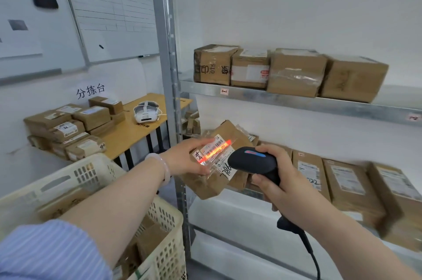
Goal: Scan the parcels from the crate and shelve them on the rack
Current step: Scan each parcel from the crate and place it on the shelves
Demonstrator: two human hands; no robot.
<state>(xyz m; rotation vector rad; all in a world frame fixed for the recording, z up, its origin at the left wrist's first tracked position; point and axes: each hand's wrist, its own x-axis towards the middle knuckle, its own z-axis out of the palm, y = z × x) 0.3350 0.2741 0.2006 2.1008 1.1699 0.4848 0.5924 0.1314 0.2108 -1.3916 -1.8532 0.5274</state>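
One parcel (206,188) is held before the rack (296,102) by the outstretched left hand (187,158), pinched between thumb and fingers. One scanner (251,161) is gripped by the right hand (282,185), fingers wrapped round its handle. Four boxes (294,71) are seen on the upper shelf, and one crate (91,172) at lower left.

Our left hand (189,158) grips the parcel (206,185) by its left edge, bare forearm stretched out toward it. Just right of the parcel, our right hand (282,180) wraps around the scanner (251,161), forearm slanting off to the parcel's right.
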